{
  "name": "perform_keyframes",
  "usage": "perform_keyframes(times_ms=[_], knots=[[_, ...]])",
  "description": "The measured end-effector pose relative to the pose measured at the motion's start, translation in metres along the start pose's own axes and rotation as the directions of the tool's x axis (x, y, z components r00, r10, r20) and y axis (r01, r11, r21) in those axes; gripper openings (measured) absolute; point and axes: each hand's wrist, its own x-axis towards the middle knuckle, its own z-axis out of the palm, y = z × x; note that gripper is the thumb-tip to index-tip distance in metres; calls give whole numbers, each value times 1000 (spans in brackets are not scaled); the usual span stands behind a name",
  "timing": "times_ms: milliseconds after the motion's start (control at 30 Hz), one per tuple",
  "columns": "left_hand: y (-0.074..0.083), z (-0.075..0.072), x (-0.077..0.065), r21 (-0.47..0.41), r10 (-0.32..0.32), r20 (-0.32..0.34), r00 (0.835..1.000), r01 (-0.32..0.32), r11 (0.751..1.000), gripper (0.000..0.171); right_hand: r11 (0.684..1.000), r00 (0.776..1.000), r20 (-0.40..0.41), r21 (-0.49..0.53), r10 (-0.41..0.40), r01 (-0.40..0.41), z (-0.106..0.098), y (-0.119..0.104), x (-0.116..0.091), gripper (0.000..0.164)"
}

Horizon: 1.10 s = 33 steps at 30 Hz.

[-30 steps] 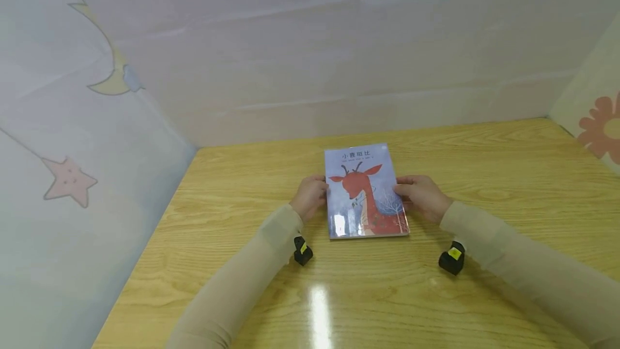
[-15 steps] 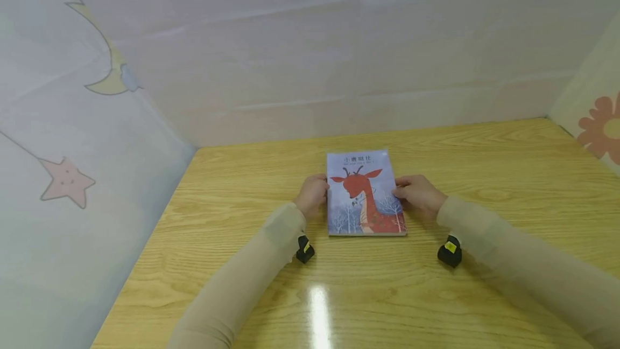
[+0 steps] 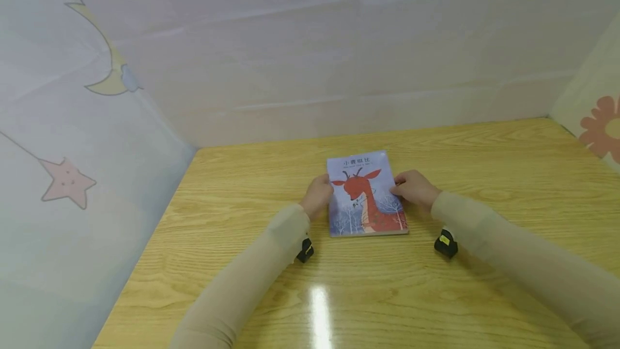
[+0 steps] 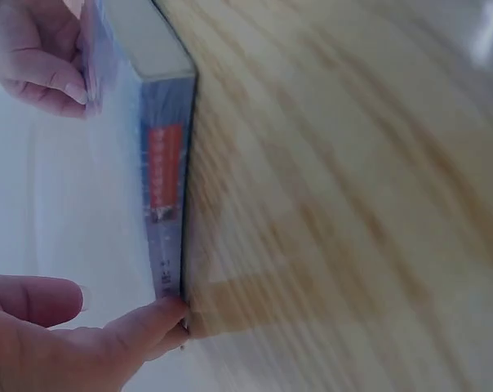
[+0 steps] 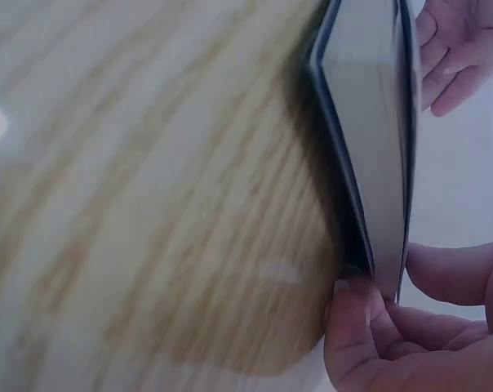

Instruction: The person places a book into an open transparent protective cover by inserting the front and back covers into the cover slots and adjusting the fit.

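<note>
A picture book (image 3: pixel 366 198) with a red deer on its pale blue-violet cover lies on the wooden table, front up. My left hand (image 3: pixel 317 196) holds its left edge; in the left wrist view, the left fingers (image 4: pixel 153 322) touch the lower spine side, while glare hides whether the thumb meets the cover. On the opposite edge, my right hand (image 3: pixel 415 189) pinches the book. The right wrist view shows the right thumb (image 5: pixel 455 273) against the cover and fingers curled under the page edge, where the book looks slightly raised from the tabletop.
The wooden table (image 3: pixel 232 187) reaches back to a pale wall covering (image 3: pixel 290 58). To the left, a moon and a star (image 3: pixel 70 181) decorate the side wall. A flower print (image 3: pixel 605 128) is at the right. Black cameras (image 3: pixel 445 244) hang under both wrists.
The book's top edge has come down and slightly nearer, and the glare on its cover has gone. Both hands have shifted slightly inward along with it, still at its sides.
</note>
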Motion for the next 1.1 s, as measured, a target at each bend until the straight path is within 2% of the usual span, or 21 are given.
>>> perform_keyframes(times_ms=[100,167,233,300,367,433,500,600,700,767,900,967,1033,1100], knots=[[-3,-1,2,170,13,20,1000,-16,985,59,998,1000,9,-53,-23,24,-3,2,2,37],[-5,-1,3,297,38,40,998,-48,954,61,995,999,12,-85,-41,42,-4,4,3,36],[-6,-1,3,404,56,59,997,-76,912,63,993,998,17,-104,-56,58,-5,6,5,35],[-7,0,2,463,76,69,995,-99,881,64,991,997,25,-114,-69,71,-5,8,5,34],[-6,0,0,485,82,69,994,-105,868,63,990,997,30,-115,-75,78,-5,9,5,33],[-5,0,0,491,78,65,995,-100,865,63,991,997,34,-104,-75,78,-5,10,5,34],[-5,-1,1,481,65,61,996,-86,872,62,992,997,31,-100,-73,75,-5,9,5,36],[-6,-5,4,429,51,70,996,-76,900,61,994,998,25,-88,-58,60,-4,10,5,39],[-6,-16,4,389,59,63,996,-79,918,60,995,999,32,-88,-32,35,-1,9,3,43],[-5,-26,2,364,78,47,996,-90,927,58,995,999,44,-93,-23,27,0,5,0,46],[4,-39,-8,368,133,14,991,-129,921,58,980,996,51,-182,-67,75,-3,-10,-14,55],[9,-41,-14,405,182,29,983,-179,897,61,963,992,34,-240,-118,123,-5,-17,-20,59],[13,-41,-20,457,229,55,972,-229,859,65,936,985,9,-312,-171,166,-7,-22,-24,63],[18,-39,-26,544,269,81,960,-269,795,69,909,979,-15,-373,-206,185,-8,-26,-26,68]])
